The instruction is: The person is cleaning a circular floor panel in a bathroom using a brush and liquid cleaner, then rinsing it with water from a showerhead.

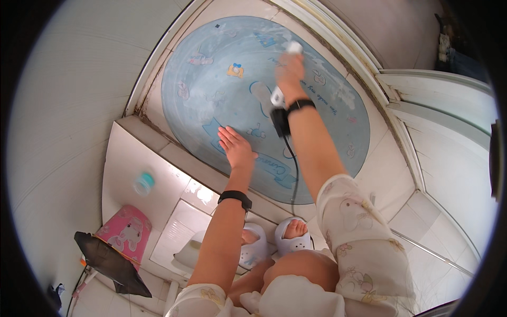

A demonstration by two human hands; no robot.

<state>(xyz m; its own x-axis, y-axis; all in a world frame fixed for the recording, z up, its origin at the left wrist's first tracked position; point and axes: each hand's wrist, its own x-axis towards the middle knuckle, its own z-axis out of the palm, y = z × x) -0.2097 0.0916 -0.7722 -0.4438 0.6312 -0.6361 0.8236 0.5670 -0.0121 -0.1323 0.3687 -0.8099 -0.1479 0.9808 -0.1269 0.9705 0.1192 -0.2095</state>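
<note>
An oval blue bath mat (233,103) with printed cartoon figures and lettering lies on the tiled floor, streaked with whitish film. My right hand (290,73), blurred, is closed around a white handled tool (277,96) over the mat's far right part. A white end (294,47) of it shows beyond my fingers; its working face is hidden. My left hand (237,150) rests palm down near the mat's nearer left part, fingers extended, holding nothing. Black bands circle both wrists, and a black box (280,122) with a cable hangs at the right one.
A pink bin (128,228) with a black liner stands at the lower left, near a blurred teal-lidded container (144,183). My feet are in white slippers (293,237). Sliding door tracks (356,51) border the right side. A raised tiled ledge (158,138) runs along the left.
</note>
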